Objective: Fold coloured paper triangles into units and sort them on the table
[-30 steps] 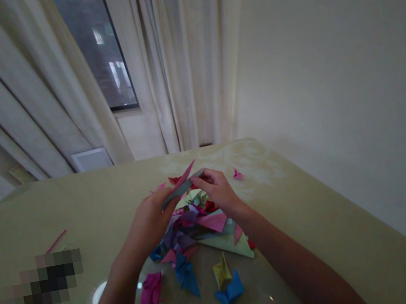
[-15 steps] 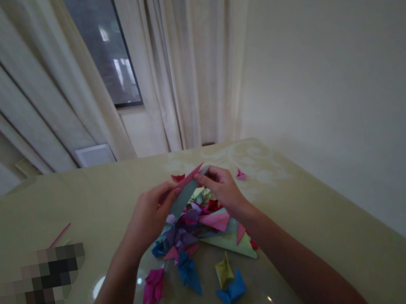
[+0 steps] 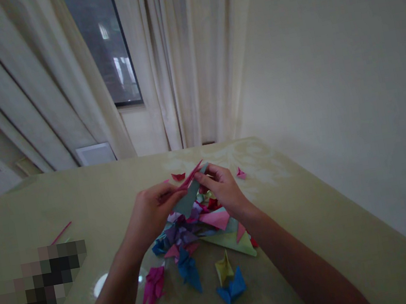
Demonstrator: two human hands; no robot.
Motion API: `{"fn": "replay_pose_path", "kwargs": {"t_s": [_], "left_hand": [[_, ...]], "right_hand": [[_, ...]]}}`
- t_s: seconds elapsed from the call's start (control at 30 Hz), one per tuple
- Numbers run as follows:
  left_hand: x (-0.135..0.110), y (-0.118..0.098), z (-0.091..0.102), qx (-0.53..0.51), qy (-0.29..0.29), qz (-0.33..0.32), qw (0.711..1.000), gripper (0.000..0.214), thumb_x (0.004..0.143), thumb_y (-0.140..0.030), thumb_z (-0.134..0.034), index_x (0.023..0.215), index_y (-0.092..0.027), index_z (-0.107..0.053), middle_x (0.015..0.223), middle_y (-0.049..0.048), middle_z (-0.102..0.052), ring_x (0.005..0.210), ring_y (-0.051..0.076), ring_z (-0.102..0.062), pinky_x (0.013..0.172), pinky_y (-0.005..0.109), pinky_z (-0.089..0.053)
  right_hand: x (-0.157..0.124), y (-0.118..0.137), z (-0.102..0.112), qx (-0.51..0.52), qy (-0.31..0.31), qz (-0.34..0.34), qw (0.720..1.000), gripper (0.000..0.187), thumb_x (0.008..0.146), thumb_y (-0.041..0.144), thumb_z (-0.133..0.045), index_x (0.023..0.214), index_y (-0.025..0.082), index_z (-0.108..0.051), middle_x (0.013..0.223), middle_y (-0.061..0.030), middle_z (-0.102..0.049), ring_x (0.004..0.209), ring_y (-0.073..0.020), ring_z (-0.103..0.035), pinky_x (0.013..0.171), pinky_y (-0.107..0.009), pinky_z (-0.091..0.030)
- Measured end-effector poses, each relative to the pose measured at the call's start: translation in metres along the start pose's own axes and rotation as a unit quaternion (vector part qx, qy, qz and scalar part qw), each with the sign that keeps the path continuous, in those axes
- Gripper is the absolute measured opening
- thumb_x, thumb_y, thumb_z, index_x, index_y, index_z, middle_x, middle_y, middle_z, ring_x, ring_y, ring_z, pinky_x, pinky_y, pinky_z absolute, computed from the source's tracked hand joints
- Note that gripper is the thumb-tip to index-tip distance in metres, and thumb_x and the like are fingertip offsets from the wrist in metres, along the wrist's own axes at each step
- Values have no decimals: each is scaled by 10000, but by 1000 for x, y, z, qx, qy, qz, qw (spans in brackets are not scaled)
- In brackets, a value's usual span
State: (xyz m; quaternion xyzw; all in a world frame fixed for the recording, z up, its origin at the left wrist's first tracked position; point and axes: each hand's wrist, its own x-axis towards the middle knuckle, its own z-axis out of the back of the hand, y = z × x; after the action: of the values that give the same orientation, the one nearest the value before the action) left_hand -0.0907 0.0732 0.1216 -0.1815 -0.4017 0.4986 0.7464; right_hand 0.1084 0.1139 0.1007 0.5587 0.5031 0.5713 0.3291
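Evidently, both hands are engaged on one folded paper [image 3: 187, 203], which shows a pink part above a pale blue-green panel. It is raised over a heap of folded pieces [image 3: 180, 235] on the counter [image 3: 302, 223]. The fingers of the left hand [image 3: 154, 210] pinch its lower left portion, thumb toward the viewer; those of the right hand [image 3: 225, 186] grip its upper right end.

Risks, as judged: uneven pull between the hands could crease the paper off line or tear it at a fold, thin stock being the likely cause. A loosened pinch could drop it into the heap, where similar colours would make it hard to pick out. A lowered wrist could flatten the yellow piece [image 3: 224, 271] or the blue piece [image 3: 232, 289] touching it, both near the right forearm.

Visibility is limited. The far fingertips of both hands are concealed behind the paper. Whether pink and blue-green belong to one sheet or two cannot be determined. The hands and the paper mask the back of the heap, so its pieces cannot be counted. Pixelation obscures an object at left, beside a thin pink stick [image 3: 61, 233]. Both forearms are cut off at the lower edge.
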Motion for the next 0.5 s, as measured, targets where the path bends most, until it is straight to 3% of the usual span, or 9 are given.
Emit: {"fn": "replay_pose_path", "kwargs": {"t_s": [0.13,0.33,0.5], "left_hand": [[-1,0,0,9,-3,14,1000,471,884,-564,-687,618,-182,-620,532,-37,-586,529,115,-503,541,227,-340],[0,4,-4,44,-23,12,999,511,840,-595,-713,592,-187,-532,525,-56,-505,531,104,-442,526,230,-282],[1,0,-3,27,-24,13,999,550,934,-595,-568,566,-192,-500,502,-56,-424,515,102,-391,507,240,-259]], "right_hand": [[-2,6,-3,12,21,-2,1000,350,804,546,-818,881,211,-748,778,-1,-686,660,-140,-586,611,-253,-500],[-4,8,-3,10,46,11,999,341,834,543,-798,883,210,-749,764,7,-656,669,-140,-572,626,-255,-472],[-4,8,-3,-1,52,15,999,347,869,550,-746,835,207,-708,736,14,-613,666,-141,-547,628,-256,-452]]}}
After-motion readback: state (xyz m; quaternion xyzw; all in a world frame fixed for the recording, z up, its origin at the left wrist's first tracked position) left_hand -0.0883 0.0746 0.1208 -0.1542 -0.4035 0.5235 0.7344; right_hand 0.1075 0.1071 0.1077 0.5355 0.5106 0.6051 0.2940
